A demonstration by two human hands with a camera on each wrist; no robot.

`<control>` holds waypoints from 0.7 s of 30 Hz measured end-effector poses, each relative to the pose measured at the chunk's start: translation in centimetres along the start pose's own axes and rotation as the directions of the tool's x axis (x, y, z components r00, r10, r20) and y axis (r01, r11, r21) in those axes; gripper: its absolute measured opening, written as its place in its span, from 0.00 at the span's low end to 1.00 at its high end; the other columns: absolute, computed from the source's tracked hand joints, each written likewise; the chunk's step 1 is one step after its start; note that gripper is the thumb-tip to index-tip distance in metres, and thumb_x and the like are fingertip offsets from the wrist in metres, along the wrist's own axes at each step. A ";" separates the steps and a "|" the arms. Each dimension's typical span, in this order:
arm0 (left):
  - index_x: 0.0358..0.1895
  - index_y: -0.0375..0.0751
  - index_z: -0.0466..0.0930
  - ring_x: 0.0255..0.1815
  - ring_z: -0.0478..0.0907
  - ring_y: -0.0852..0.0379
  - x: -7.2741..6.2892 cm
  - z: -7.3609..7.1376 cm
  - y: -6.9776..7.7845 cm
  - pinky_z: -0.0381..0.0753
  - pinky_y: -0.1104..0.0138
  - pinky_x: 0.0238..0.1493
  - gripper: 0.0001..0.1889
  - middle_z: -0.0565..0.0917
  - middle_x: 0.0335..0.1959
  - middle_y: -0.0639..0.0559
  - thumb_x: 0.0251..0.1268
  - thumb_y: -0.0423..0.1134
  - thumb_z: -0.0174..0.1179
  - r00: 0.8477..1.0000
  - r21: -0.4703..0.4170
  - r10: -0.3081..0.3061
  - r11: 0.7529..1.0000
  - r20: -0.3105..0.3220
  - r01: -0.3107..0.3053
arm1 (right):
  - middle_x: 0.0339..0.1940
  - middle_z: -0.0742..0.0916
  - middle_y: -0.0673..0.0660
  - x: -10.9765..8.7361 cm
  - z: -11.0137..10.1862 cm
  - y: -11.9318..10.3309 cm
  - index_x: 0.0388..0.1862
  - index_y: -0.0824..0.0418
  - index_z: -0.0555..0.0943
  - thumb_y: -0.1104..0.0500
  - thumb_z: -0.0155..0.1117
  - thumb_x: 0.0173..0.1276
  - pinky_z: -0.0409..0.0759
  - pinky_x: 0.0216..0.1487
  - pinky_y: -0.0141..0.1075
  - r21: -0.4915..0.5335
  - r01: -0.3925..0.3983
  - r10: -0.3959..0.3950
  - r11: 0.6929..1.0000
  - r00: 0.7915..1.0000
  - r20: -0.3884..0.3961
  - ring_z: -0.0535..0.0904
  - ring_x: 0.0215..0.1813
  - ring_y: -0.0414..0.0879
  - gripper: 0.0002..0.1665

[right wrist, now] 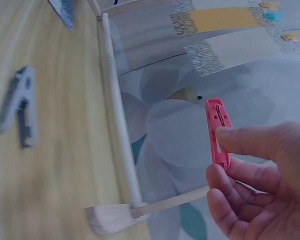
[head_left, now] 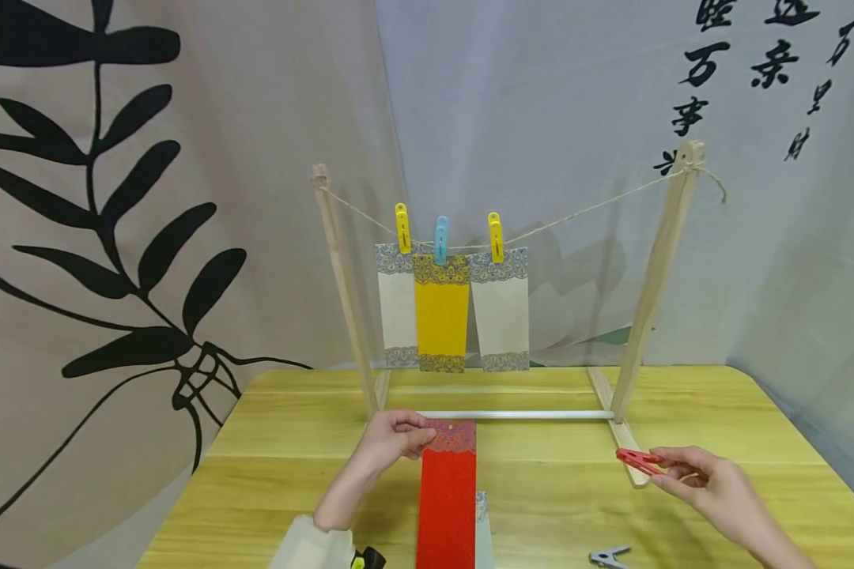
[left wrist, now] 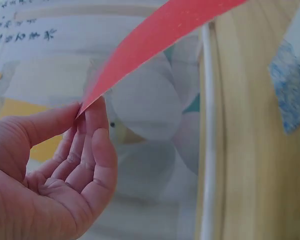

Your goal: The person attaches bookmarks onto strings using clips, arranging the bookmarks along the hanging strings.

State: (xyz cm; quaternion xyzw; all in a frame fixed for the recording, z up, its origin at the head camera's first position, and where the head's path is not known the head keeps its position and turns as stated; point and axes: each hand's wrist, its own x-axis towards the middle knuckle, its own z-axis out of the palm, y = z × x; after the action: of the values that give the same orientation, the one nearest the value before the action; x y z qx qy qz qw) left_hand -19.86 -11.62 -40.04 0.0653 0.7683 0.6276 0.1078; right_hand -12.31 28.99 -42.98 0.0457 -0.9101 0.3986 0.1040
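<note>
My left hand [head_left: 397,439] pinches the top edge of a red paper strip [head_left: 447,506] with a patterned upper band, between thumb and fingertips. In the left wrist view the red strip [left wrist: 150,45] bends away from the fingers. At the right, my right hand [head_left: 712,484] holds a red clothespin [head_left: 639,461] by its handle end, over the foot of the wooden stand. Two white strips [head_left: 500,312] and a yellow strip [head_left: 442,320] hang side by side from a string [head_left: 598,204], under two yellow clothespins [head_left: 496,237] and a blue clothespin [head_left: 441,239].
Two wooden posts [head_left: 655,300] carry the string, joined low down by a white rod [head_left: 519,414]. A grey clothespin [head_left: 609,556] lies on the wooden table [head_left: 270,474] at the front right. A pale blue patterned strip [head_left: 483,529] lies partly under the red one.
</note>
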 end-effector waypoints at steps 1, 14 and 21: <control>0.36 0.27 0.79 0.22 0.77 0.60 0.1 0.2 0.3 0.81 0.63 0.31 0.08 0.84 0.28 0.48 0.59 0.31 0.63 1.000 0.001 0.002 1.000 -0.003 -0.002 | 0.25 0.83 0.52 0.3 -0.2 -0.2 0.43 0.71 0.81 0.66 0.71 0.53 0.77 0.25 0.29 -0.007 0.019 -0.019 1.000 1.000 -0.008 0.75 0.27 0.32 0.18; 0.36 0.29 0.79 0.25 0.78 0.61 2.0 2.9 4.8 0.82 0.62 0.35 0.07 0.84 0.27 0.51 0.59 0.31 0.63 0.997 -0.062 0.083 0.995 -0.009 -0.083 | 0.27 0.83 0.46 3.9 -3.4 -3.7 0.45 0.68 0.81 0.67 0.70 0.56 0.76 0.27 0.27 -0.075 0.170 -0.173 0.983 0.984 -0.041 0.75 0.28 0.31 0.17; 0.35 0.27 0.78 0.24 0.77 0.62 3.0 4.6 6.8 0.78 0.70 0.29 0.06 0.83 0.25 0.52 0.59 0.29 0.62 0.985 -0.090 0.173 0.981 -0.017 -0.173 | 0.27 0.82 0.49 5.4 -4.4 -5.7 0.46 0.69 0.81 0.67 0.70 0.56 0.76 0.26 0.27 -0.085 0.229 -0.235 0.970 0.969 -0.074 0.75 0.28 0.32 0.18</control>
State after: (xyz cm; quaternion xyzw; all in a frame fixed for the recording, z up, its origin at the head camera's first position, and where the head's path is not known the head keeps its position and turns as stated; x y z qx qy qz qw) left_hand -21.83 -5.18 -34.47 0.1239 0.7306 0.6694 0.0520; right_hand -16.00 28.39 -34.76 0.1313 -0.9078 0.3505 0.1894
